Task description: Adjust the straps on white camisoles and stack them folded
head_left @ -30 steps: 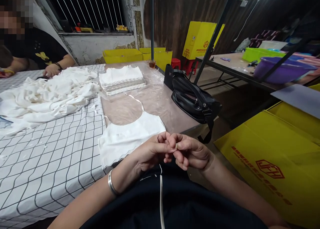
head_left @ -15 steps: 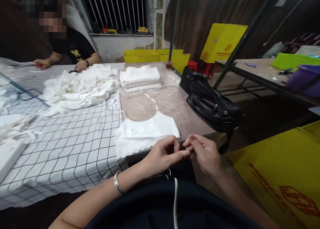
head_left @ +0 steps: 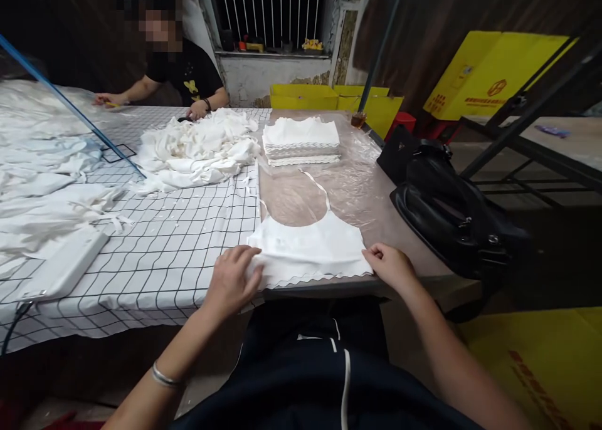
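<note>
Facing a table (head_left: pixel 360 188), with a black bag (head_left: pixel 446 207) on the table's right side. Finding a white top (head_left: pixel 310 245) flat at the table's near edge, pinching it with the right hand (head_left: pixel 393 266), having the left hand (head_left: pixel 231 277), grip wide, at its left side.

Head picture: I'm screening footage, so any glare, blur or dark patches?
In the head view, glare streaks the plastic sheet; same view, the print on the lower-right yellow box is blurred; there too, the black bag partly merges with shadow.
</note>
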A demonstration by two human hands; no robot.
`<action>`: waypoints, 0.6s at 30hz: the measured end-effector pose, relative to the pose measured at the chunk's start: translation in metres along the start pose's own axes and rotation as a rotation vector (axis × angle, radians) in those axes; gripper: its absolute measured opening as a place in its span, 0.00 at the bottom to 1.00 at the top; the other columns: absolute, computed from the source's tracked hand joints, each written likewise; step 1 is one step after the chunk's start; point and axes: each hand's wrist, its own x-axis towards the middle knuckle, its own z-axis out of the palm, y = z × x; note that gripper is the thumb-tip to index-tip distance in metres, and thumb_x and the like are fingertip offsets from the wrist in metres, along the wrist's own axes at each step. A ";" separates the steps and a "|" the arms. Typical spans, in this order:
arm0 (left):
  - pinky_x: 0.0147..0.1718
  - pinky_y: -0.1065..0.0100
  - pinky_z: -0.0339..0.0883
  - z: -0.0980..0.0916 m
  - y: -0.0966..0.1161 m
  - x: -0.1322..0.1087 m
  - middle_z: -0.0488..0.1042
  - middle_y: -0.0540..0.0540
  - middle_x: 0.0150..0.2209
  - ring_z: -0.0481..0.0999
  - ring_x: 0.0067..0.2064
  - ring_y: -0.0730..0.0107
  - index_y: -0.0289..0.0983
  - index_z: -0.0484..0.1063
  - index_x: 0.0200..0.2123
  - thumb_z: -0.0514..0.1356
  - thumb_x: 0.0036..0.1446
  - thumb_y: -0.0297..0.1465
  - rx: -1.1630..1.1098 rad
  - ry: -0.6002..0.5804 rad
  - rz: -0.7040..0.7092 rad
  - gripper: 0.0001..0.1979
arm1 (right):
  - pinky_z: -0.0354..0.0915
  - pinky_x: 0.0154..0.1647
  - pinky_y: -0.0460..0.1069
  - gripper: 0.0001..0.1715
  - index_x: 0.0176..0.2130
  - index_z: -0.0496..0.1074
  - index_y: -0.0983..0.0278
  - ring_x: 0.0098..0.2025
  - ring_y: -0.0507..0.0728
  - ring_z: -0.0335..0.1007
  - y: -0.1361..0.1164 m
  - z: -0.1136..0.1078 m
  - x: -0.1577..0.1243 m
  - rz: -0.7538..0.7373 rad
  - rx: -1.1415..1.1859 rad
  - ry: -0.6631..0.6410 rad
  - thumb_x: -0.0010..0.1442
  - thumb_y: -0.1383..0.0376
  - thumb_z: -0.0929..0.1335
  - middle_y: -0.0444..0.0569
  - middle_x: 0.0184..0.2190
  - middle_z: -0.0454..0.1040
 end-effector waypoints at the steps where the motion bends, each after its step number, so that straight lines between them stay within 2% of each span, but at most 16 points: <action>1: 0.45 0.54 0.63 0.005 0.001 -0.005 0.75 0.39 0.46 0.72 0.48 0.54 0.37 0.73 0.47 0.53 0.62 0.37 0.035 -0.029 0.045 0.15 | 0.55 0.26 0.47 0.15 0.22 0.66 0.60 0.24 0.55 0.65 0.003 -0.001 0.000 0.015 0.004 -0.008 0.55 0.55 0.64 0.44 0.18 0.70; 4: 0.47 0.51 0.60 0.012 0.003 -0.020 0.75 0.39 0.50 0.71 0.51 0.52 0.40 0.73 0.49 0.54 0.63 0.37 0.091 -0.115 0.142 0.15 | 0.54 0.24 0.47 0.17 0.20 0.66 0.60 0.22 0.55 0.64 0.015 -0.007 0.000 0.043 -0.039 -0.028 0.54 0.53 0.64 0.43 0.16 0.68; 6: 0.47 0.51 0.58 0.009 0.001 -0.026 0.75 0.39 0.50 0.71 0.51 0.52 0.41 0.74 0.48 0.55 0.64 0.37 0.075 -0.140 0.163 0.14 | 0.53 0.23 0.47 0.18 0.20 0.65 0.60 0.21 0.55 0.63 0.019 -0.013 0.006 0.035 -0.078 -0.015 0.51 0.51 0.67 0.43 0.16 0.68; 8: 0.46 0.54 0.59 0.002 -0.002 -0.022 0.76 0.41 0.47 0.72 0.48 0.56 0.41 0.75 0.45 0.54 0.65 0.37 0.011 -0.136 0.150 0.13 | 0.54 0.23 0.48 0.19 0.22 0.67 0.60 0.21 0.55 0.64 0.014 -0.017 0.017 -0.001 -0.077 0.031 0.50 0.49 0.69 0.43 0.18 0.68; 10: 0.42 0.59 0.62 -0.007 -0.008 -0.005 0.77 0.42 0.40 0.74 0.42 0.62 0.39 0.76 0.40 0.53 0.65 0.37 -0.087 -0.115 0.093 0.13 | 0.57 0.24 0.48 0.17 0.25 0.69 0.60 0.23 0.55 0.65 -0.005 -0.016 0.033 -0.101 -0.032 0.097 0.51 0.50 0.69 0.44 0.20 0.70; 12: 0.35 0.65 0.63 -0.011 -0.016 0.027 0.75 0.44 0.32 0.73 0.35 0.66 0.37 0.74 0.32 0.51 0.66 0.37 -0.131 -0.072 -0.037 0.16 | 0.60 0.27 0.48 0.14 0.27 0.70 0.61 0.26 0.55 0.67 -0.035 -0.005 0.048 -0.315 0.039 0.123 0.56 0.53 0.68 0.46 0.24 0.72; 14: 0.31 0.66 0.61 -0.008 -0.024 0.069 0.71 0.45 0.27 0.71 0.31 0.67 0.37 0.69 0.23 0.49 0.66 0.40 -0.082 -0.065 -0.214 0.22 | 0.64 0.32 0.49 0.13 0.29 0.71 0.62 0.30 0.56 0.69 -0.069 0.015 0.055 -0.623 0.091 0.074 0.61 0.58 0.65 0.48 0.27 0.74; 16: 0.31 0.65 0.62 0.003 -0.030 0.112 0.71 0.44 0.25 0.72 0.31 0.65 0.37 0.66 0.19 0.47 0.66 0.44 -0.008 -0.185 -0.361 0.26 | 0.67 0.40 0.52 0.12 0.34 0.74 0.63 0.37 0.58 0.72 -0.097 0.042 0.051 -0.956 0.084 -0.025 0.64 0.60 0.64 0.51 0.33 0.77; 18: 0.35 0.62 0.64 0.021 -0.034 0.146 0.74 0.41 0.27 0.76 0.36 0.56 0.37 0.65 0.18 0.52 0.61 0.49 0.060 -0.349 -0.470 0.26 | 0.66 0.50 0.57 0.14 0.43 0.76 0.64 0.47 0.62 0.72 -0.113 0.070 0.042 -1.224 0.019 -0.110 0.65 0.58 0.66 0.56 0.44 0.77</action>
